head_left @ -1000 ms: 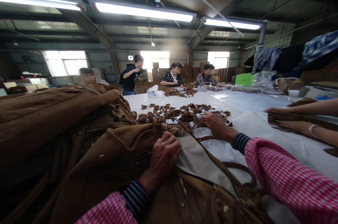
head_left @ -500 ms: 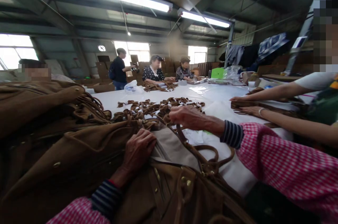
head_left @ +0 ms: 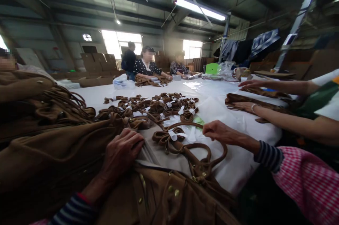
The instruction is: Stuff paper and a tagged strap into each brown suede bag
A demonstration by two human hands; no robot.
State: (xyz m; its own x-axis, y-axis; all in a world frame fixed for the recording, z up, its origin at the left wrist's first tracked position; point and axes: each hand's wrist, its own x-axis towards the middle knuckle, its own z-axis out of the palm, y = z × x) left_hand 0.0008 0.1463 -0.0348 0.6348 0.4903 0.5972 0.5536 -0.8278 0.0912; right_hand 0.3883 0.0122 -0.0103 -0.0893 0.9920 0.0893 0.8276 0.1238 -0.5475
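My left hand point(head_left: 123, 149), fingers curled, grips the edge of a brown bag point(head_left: 156, 196) with brass-coloured studs and a zip. The bag's pale lining point(head_left: 180, 159) shows beside that hand. To the right, my right hand point(head_left: 219, 132) is closed on a thin brown strap point(head_left: 185, 124) that arcs leftward over the bag; where the strap ends is unclear. Beneath this arc, a bundled strap with a white tie point(head_left: 172, 135) lies on the bag's opening. Brown loop handles point(head_left: 208, 149) spread to the right of the bag.
Many coiled straps with white ties point(head_left: 159, 105) cover the middle of the white table point(head_left: 90, 94). More brown bags point(head_left: 23, 90) are piled at left. A co-worker's hands point(head_left: 242, 106) press folded brown pieces at right. Other people work across the table.
My right hand has moved right, drawing the strap out into an arc. The tied strap bundle now shows on the bag's opening. The view has turned slightly right; my left hand keeps its grip.
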